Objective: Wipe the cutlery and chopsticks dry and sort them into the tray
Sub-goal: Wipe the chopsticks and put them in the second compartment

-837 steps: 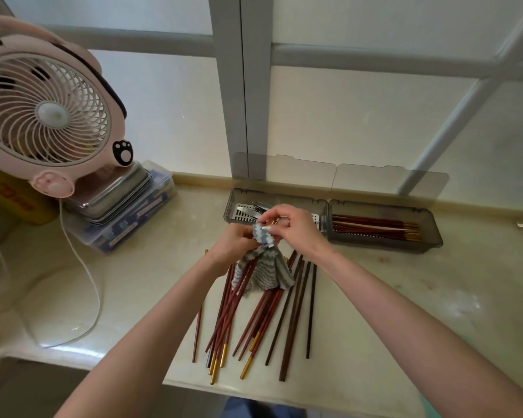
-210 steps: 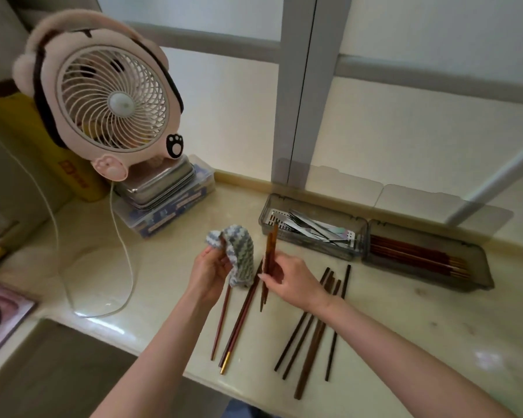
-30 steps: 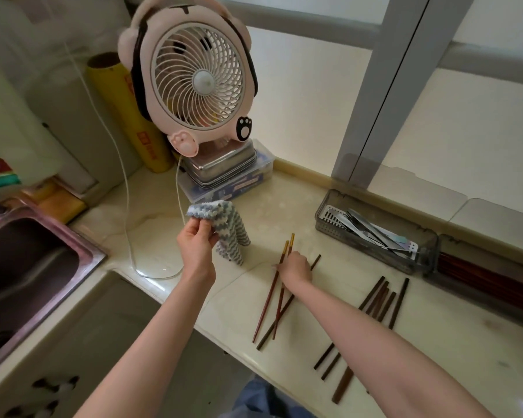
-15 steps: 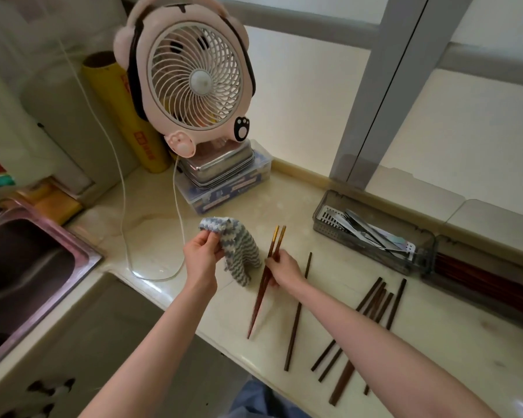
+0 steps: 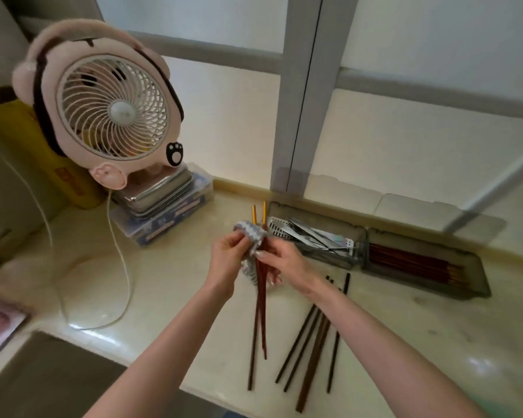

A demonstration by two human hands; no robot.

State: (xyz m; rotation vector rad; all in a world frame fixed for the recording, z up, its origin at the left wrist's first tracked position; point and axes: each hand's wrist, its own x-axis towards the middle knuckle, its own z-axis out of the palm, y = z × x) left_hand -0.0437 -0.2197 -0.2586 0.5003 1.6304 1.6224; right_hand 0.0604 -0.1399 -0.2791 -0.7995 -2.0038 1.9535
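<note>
One yellow roll (image 5: 18,140) stands at the far left, at nine o'clock in my view. A pink fan (image 5: 109,110) sits in front of it at ten o'clock, on stacked containers (image 5: 163,203). A white cord (image 5: 124,267) drops from under the fan and loops over the counter (image 5: 163,282).

Mid-counter my hands are close together, thumbs nearly meeting. My left hand (image 5: 225,260) pinches a grey-and-white cloth (image 5: 252,233), which is folded round the upper part of a pair of red chopsticks (image 5: 261,312). Their gold tips stick out of the cloth toward twelve o'clock, and their thin ends point to six. My right hand (image 5: 284,263), at three o'clock from the left, has its fingers curled round the same pair just below the cloth. A darker stick (image 5: 252,357) runs alongside toward the counter edge; I cannot tell whether it is held or lying there.

At five o'clock from my hands, partly under my right forearm, several loose chopsticks (image 5: 311,351) lie fanned on the counter, apart from the held pair.

The tray (image 5: 477,282) lies at two to three o'clock against the wall. Its nearer compartment holds metal cutlery (image 5: 311,236), just beside my right hand. The farther one holds sorted chopsticks (image 5: 411,263), laid lengthwise.
</note>
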